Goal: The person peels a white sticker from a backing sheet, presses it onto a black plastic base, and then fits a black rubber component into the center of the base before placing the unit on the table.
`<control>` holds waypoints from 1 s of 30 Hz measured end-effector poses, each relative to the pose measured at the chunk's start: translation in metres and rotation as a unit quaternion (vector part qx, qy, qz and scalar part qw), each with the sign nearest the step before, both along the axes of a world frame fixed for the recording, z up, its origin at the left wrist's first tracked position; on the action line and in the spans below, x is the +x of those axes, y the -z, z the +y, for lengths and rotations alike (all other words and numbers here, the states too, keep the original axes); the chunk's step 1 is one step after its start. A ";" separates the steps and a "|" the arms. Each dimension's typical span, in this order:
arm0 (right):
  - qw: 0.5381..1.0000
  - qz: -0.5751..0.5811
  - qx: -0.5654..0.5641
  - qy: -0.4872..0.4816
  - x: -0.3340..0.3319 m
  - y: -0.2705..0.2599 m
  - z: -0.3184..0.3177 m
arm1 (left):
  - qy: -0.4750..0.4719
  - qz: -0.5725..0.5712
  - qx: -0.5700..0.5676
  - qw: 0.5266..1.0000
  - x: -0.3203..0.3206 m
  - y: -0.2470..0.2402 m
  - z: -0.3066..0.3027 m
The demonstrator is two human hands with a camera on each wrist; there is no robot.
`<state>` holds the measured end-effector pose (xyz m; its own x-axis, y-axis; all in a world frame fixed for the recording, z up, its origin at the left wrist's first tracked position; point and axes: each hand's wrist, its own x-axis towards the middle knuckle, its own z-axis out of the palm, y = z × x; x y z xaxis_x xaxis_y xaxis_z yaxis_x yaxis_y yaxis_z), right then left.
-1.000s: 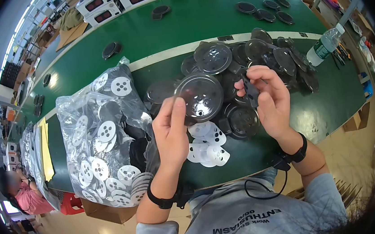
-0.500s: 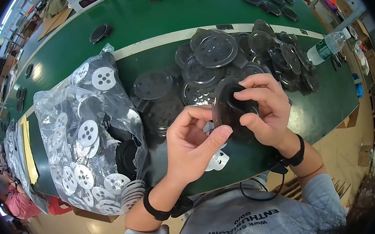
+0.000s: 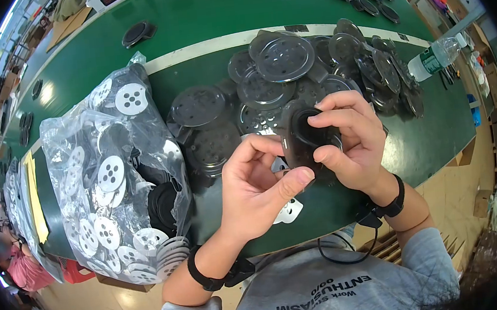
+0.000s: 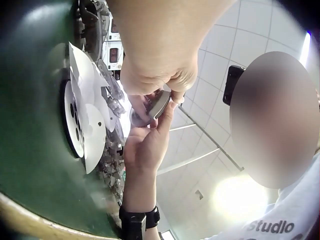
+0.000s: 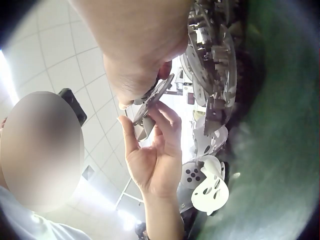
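A dark, see-through round plastic cover stands tilted between my two hands over the table. My left hand pinches its edge, thumb low and fingers behind. On the other side my right hand holds a thin black pad against the cover's face, its fingertips and thumb on the pad. The left wrist view shows the cover nearly edge-on; in the right wrist view a block-like tab juts from it. White discs with holes lie under the hands, partly hidden.
Similar dark covers are heaped just beyond my hands. To the left sits a clear plastic bag of white discs, with black pads at its opening. A water bottle lies at the right; more covers are spread farther back.
My hands have come together: the right brought the black pad onto the cover, and the cover has turned from facing up to tilted. Over the last half second they barely move.
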<state>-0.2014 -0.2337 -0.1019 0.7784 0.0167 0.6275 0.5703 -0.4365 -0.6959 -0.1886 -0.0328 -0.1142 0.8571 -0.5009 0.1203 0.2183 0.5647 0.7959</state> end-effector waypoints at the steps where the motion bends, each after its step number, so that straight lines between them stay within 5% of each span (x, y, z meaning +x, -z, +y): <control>1: 1.000 0.001 0.000 -0.001 0.000 0.000 -0.001 | 0.000 -0.002 -0.002 1.000 0.000 0.000 0.000; 30: 0.998 0.057 -0.004 0.004 -0.008 -0.003 0.003 | 0.005 -0.021 -0.032 0.999 0.001 0.001 -0.002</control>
<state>-0.2090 -0.2306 -0.0989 0.8449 0.0144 0.5347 0.4838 -0.4470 -0.7525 -0.1879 -0.0348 -0.1154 0.8451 -0.5001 0.1892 0.1912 0.6131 0.7665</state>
